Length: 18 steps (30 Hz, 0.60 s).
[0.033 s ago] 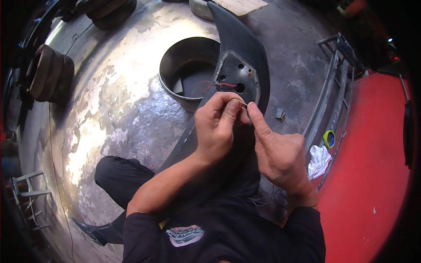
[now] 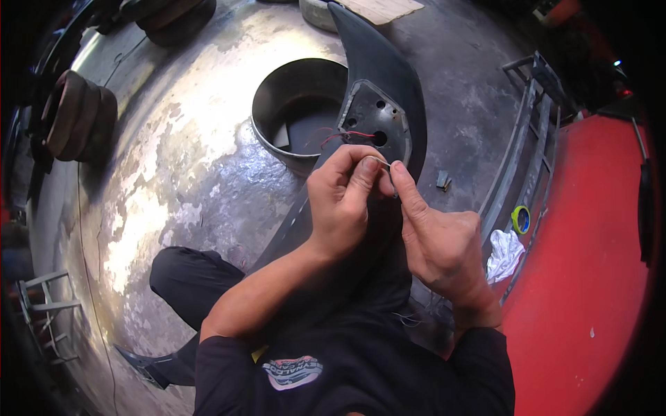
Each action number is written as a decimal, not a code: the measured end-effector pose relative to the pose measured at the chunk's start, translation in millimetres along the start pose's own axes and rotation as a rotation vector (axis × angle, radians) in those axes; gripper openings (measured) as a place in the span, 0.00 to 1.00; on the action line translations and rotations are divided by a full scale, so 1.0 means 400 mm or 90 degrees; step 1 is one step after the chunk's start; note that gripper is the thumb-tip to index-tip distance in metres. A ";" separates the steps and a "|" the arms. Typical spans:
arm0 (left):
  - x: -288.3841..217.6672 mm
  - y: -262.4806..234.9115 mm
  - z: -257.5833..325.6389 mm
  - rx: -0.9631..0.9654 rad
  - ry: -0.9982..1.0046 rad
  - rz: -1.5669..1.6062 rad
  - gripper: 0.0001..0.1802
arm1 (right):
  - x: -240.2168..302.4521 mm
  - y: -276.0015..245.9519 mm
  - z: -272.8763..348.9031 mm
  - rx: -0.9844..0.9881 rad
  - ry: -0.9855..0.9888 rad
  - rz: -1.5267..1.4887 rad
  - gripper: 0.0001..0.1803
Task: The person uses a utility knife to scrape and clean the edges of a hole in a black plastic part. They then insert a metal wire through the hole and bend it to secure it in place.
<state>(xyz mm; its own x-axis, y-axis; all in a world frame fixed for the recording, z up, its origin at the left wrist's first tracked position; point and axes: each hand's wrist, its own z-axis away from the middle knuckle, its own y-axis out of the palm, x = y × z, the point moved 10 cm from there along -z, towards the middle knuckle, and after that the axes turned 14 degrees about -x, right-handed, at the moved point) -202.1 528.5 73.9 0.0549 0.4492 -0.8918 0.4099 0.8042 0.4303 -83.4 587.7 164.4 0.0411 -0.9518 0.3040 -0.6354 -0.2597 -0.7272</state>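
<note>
The person wore a black short-sleeved shirt (image 2: 361, 374) with a small red-and-white emblem (image 2: 293, 371) printed on it. Trousers (image 2: 187, 277) were black too. Both forearms were bare.

No packages, labels, signs or screens (none legible)

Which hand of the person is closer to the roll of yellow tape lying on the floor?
Right. The right hand is just to the left of the yellow tape roll, apart from it. The left hand is further left, beyond the right one.
</note>
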 end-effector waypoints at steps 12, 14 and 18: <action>0.025 -0.010 -0.012 0.001 -0.056 0.022 0.08 | -0.004 0.035 0.023 0.041 0.022 0.014 0.36; 0.024 -0.010 -0.014 0.008 -0.057 0.017 0.08 | -0.007 0.034 0.025 0.024 0.010 -0.009 0.37; 0.027 -0.003 -0.018 0.025 -0.065 0.026 0.08 | -0.027 0.028 0.029 -0.027 0.004 -0.083 0.37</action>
<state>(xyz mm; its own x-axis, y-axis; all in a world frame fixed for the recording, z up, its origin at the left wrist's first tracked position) -208.6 535.3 64.9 0.1637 0.4378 -0.8840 0.4413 0.7690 0.4625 -82.0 593.1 145.6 0.1201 -0.9093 0.3984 -0.6572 -0.3736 -0.6546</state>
